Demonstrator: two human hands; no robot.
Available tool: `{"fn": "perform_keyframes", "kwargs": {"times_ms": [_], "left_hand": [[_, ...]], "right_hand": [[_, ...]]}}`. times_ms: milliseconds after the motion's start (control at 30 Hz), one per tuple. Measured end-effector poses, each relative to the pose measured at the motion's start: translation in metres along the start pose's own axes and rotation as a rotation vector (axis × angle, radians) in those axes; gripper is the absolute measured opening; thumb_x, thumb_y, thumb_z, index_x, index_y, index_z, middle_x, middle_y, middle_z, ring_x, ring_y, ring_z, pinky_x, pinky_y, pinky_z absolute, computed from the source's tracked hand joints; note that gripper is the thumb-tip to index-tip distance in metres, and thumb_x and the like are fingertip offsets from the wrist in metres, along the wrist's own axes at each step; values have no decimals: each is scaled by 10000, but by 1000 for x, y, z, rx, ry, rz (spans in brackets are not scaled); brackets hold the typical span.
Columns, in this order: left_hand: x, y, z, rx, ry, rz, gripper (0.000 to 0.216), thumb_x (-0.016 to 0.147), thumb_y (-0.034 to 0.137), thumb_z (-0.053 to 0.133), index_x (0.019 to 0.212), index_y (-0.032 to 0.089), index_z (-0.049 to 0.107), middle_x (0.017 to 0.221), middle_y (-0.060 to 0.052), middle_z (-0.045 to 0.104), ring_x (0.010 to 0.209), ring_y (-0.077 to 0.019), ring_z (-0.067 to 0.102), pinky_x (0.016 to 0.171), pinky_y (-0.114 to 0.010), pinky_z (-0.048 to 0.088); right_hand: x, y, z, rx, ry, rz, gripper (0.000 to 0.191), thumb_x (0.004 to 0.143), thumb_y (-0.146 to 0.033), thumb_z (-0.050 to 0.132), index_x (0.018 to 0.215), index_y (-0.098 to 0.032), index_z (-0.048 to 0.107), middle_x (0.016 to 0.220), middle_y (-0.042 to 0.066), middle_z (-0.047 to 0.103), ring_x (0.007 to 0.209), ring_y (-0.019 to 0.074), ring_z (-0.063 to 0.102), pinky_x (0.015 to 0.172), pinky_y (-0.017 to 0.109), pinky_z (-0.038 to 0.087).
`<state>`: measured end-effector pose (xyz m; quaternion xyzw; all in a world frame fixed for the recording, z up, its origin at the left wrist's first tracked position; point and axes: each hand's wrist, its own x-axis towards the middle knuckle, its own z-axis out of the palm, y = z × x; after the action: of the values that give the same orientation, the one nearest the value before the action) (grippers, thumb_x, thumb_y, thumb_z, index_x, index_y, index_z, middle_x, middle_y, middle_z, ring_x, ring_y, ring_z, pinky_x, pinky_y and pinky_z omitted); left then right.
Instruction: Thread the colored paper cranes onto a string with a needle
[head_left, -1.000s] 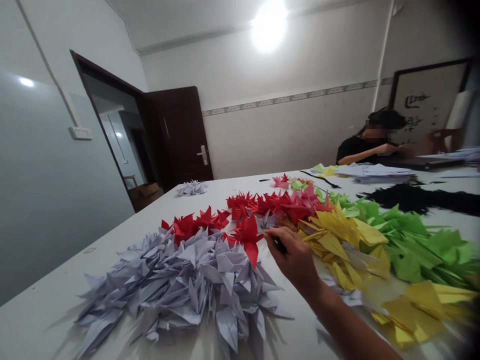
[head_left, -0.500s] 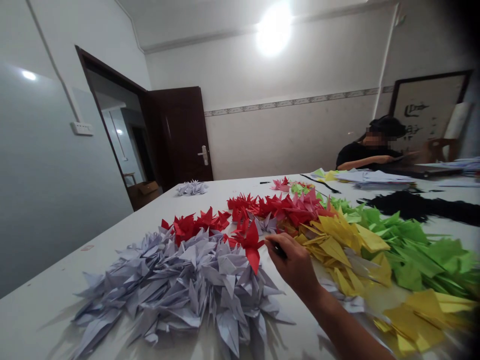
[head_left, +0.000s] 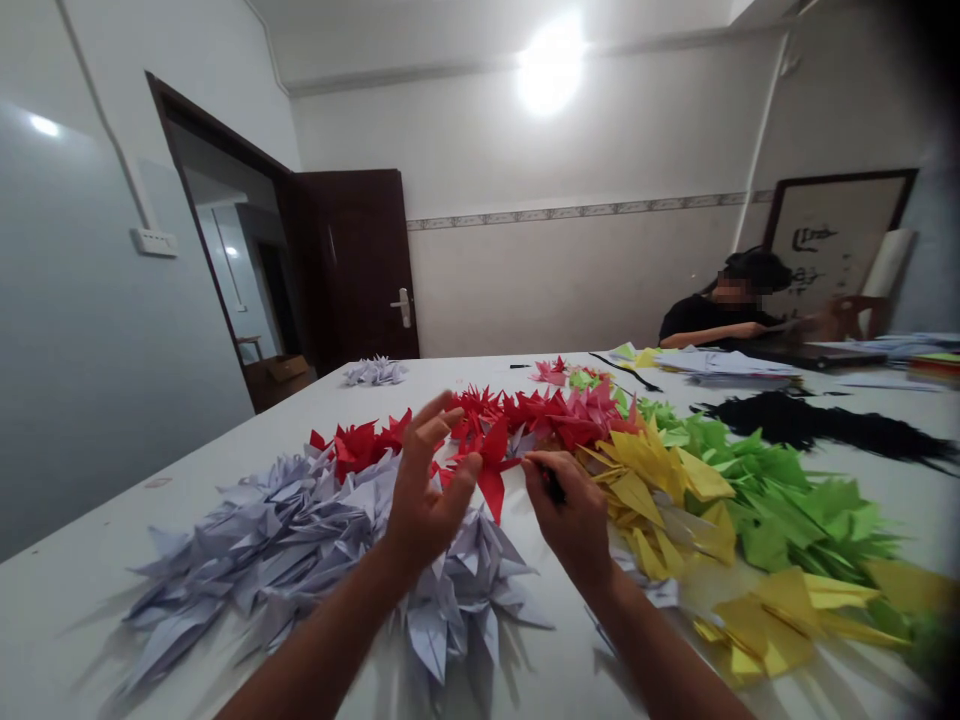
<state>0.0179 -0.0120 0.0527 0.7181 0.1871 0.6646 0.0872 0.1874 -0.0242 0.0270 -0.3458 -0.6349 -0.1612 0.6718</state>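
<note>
The right hand [head_left: 574,522] pinches a small dark object [head_left: 554,486] between thumb and fingertips, with a red paper crane [head_left: 491,465] just left of those fingertips and yellow paper cranes [head_left: 637,495] just to their right. The left hand [head_left: 427,490] is raised with its fingers spread, above a heap of pale lilac paper cranes [head_left: 285,530].

A black item [head_left: 553,486] pinched in my right hand [head_left: 571,525]: a red paper crane [head_left: 491,470] just left of the grip, pale lavender paper cranes [head_left: 300,525] lower left, yellow paper cranes [head_left: 637,495] just right, bright green paper cranes [head_left: 769,510] beyond them, and a black heap [head_left: 810,425] farther right.
</note>
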Motion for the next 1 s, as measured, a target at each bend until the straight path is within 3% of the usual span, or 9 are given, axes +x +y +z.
{"fn": "perform_keyframes", "kwargs": {"times_ms": [100,167,267,333,433,567,667,833,1000], "left_hand": [[-5,-16,2,-24,-184,-190,424,810,216,606,1218,259,496,1352,-104,437,1248,-266,422,894,-370,486],[-14,-24,-1,-33,-263,-297,353,789,212,622,1138,219,568,1296,-112,499,1182,-263,492,892,-364,491],[-26,-30,-4,-71,-309,-419,280,787,196,602,1066,180,617,1069,-100,639,960,-218,622,821,-337,525],[-29,-31,-5,-56,-283,-428,251,777,179,598,1024,167,638,982,-87,665,882,-198,639,797,-322,532],[-28,-32,-6,-30,-136,-391,236,750,159,608,983,154,648,968,-82,660,863,-182,639,800,-302,531],[-27,-32,-10,-15,-54,-367,281,759,136,591,1038,150,619,1002,-85,645,891,-171,635,813,-290,529],[-28,-30,-11,110,-53,-239,287,765,124,583,1048,164,617,1017,-82,644,920,-176,624,810,-296,529],[-28,-28,-10,290,-100,80,299,769,82,562,1046,187,605,982,-55,662,936,-165,614,815,-281,529],[-31,-27,-8,373,-151,193,264,805,106,547,1051,190,593,982,-53,666,973,-171,606,869,-303,514]], "right_hand": [[-1,-6,3,41,-21,-15,97,838,-131,546,897,-192,593,774,32,640,708,142,619,674,253,497],[-6,-8,6,66,-56,-14,108,838,-130,549,911,-193,595,792,34,639,719,140,619,685,252,495],[-14,-9,10,85,-122,7,105,843,-141,546,917,-190,602,808,39,638,733,138,616,698,250,489],[-16,-8,11,90,-140,61,89,845,-179,550,916,-189,602,805,39,639,727,141,610,692,253,485],[-14,-10,10,119,-163,256,127,824,-295,577,874,-179,595,724,18,609,625,133,563,593,240,458],[-12,-17,12,382,-475,528,265,855,-411,496,793,-170,588,584,-32,476,482,88,427,452,208,348],[-18,-24,19,620,-642,729,300,857,-453,478,791,-175,568,547,-60,404,421,66,353,393,198,283],[-22,-31,27,771,-613,975,394,778,-562,537,674,-188,470,505,-85,354,374,44,302,337,183,209],[-19,-32,26,787,-593,1082,442,719,-615,570,662,-194,446,468,-98,338,364,37,264,330,173,171]]}}
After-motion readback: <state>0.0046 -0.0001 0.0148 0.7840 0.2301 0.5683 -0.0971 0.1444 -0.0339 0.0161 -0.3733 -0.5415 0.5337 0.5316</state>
